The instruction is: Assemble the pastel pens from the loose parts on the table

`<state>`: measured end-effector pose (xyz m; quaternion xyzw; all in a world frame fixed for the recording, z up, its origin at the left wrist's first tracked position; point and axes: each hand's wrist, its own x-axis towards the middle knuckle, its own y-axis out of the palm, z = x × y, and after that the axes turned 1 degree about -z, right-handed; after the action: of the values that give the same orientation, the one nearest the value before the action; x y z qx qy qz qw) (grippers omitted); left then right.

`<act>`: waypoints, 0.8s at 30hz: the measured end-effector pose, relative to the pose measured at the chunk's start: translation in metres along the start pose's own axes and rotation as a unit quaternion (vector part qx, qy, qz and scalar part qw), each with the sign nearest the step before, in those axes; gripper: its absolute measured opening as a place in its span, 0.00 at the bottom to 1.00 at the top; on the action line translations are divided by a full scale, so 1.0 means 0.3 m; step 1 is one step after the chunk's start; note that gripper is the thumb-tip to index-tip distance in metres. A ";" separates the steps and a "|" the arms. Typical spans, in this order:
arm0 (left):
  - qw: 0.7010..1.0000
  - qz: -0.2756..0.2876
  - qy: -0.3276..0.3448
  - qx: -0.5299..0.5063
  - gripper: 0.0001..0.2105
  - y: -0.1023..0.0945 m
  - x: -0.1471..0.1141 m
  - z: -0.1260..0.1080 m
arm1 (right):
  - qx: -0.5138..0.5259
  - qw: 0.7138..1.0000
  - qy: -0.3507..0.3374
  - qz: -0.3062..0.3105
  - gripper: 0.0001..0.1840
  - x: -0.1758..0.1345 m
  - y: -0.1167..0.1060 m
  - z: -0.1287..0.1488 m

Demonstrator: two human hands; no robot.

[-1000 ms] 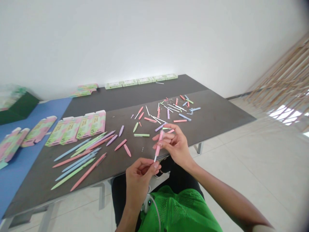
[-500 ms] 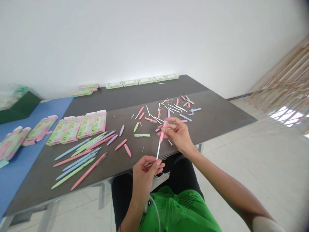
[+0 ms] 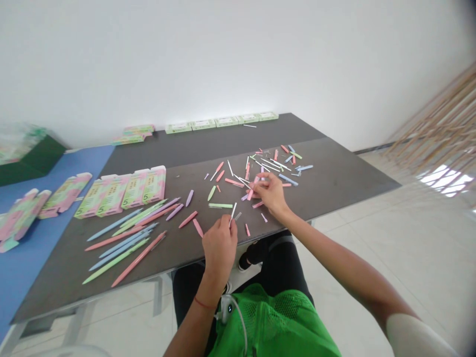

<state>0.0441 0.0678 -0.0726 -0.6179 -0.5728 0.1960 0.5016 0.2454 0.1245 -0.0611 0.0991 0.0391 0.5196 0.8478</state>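
Observation:
My left hand [image 3: 221, 245] is closed at the table's near edge, a white pen refill [image 3: 233, 210] sticking up from its fingertips. Just right of those fingers is a small, blurred, greyish piece [image 3: 238, 216]; whether it is held or lying there I cannot tell. Farther right, the thumb and fingers of my right hand [image 3: 271, 196] pinch a pink pen barrel [image 3: 251, 192], low over the scattered pen parts. A small pink piece [image 3: 247, 229] lies between my hands, and a green clip barrel [image 3: 220, 206] lies beyond the left one.
Assembled pens [image 3: 126, 250] lie in a group at left, beside flat pastel cartons [image 3: 134, 191]. Pink grip pieces [image 3: 188, 219] lie near my left hand. White refills [image 3: 270, 164] and coloured parts spread beyond my right hand. Green boxes [image 3: 203, 124] line the wall; a dark green bin [image 3: 33, 156] stands far left.
The white refill, earlier extending from the pink barrel between both hands, is now apart from it in my left hand. That hand rose onto the table edge; my right hand lowered toward the parts.

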 end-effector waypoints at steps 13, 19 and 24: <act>0.989 -0.055 0.134 0.006 0.19 -0.053 0.051 0.077 | -0.080 0.992 -0.091 -0.028 0.26 0.038 -0.077 -0.008; 0.974 -0.021 0.211 -0.085 0.12 -0.083 0.058 0.103 | -0.174 0.981 -0.086 -0.031 0.22 0.060 -0.166 0.018; 0.968 -0.005 0.224 -0.114 0.11 -0.088 0.052 0.131 | -0.315 0.944 -0.092 -0.034 0.19 0.072 -0.307 0.065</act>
<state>0.0025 0.0932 -0.0616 -0.6966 -0.4671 -0.0167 0.5443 0.3390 0.1006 -0.0606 -0.1266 -0.2013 0.4646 0.8530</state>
